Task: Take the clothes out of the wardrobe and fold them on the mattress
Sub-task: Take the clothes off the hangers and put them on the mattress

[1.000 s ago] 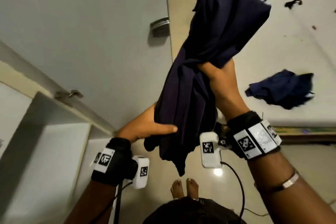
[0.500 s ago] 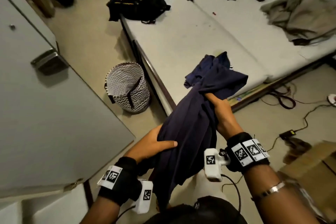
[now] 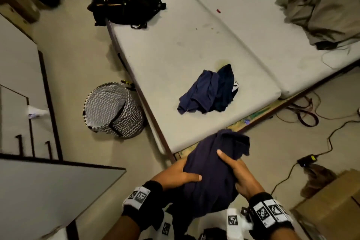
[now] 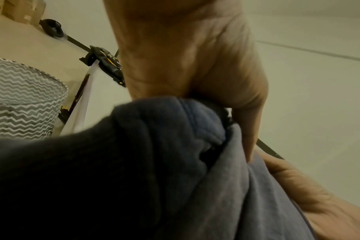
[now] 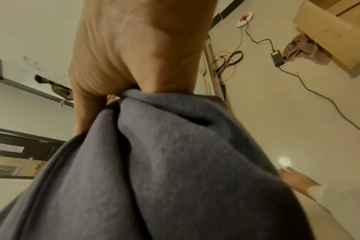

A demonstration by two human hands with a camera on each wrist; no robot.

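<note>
Just short of the mattress (image 3: 175,48) corner, a dark bundle (image 3: 212,177) of cloth sits between both hands — soft, light, floppy, likely best gripped at the bunched edges. The left hand (image 3: 175,175) and right hand (image 3: 237,173) face each other, fingers (image 3: 227,159) curled into the fabric. Another dark garment (image 3: 208,89) lies on the mattress.
</note>
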